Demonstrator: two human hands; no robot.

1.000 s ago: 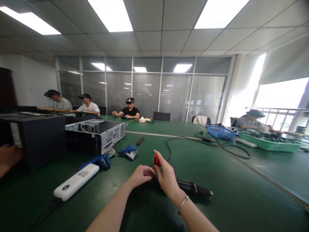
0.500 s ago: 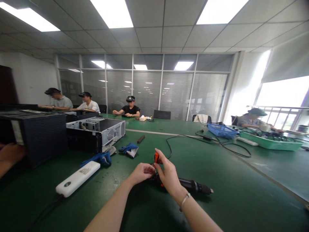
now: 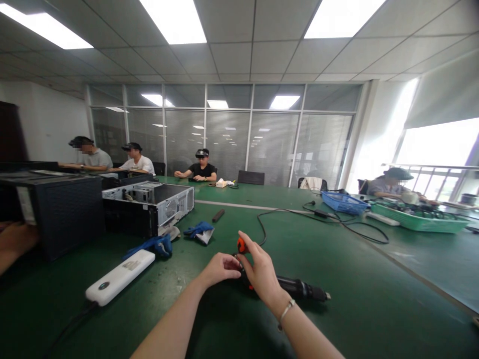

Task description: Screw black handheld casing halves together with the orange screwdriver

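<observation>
Between thumb and fingers, my right hand [image 3: 262, 271] grips a small screwdriver with an orange and black handle [image 3: 241, 245], held upright with its lower end down by my left fingertips. My left hand [image 3: 221, 268] is closed in a pinch beside it; what lies in that pinch is hidden by the fingers. Under and behind my right hand lies a black electric screwdriver [image 3: 299, 287], its tip pointing right. Its other end reaches toward my left fingertips and is mostly covered by the hands.
On the left, beyond a white power strip [image 3: 120, 277] and blue gloves [image 3: 200, 230], stand an opened computer case [image 3: 149, 209] and a black case [image 3: 71, 209]. Another person's hand [image 3: 18, 244] is at far left. Black cable [image 3: 265, 227], blue basket [image 3: 344, 203] and green basket [image 3: 422, 219] lie right.
The orange handle has tilted and turned slightly in my right hand, its top now a little farther left and lower. My left fingers have shifted a little; the rest looks unchanged.
</observation>
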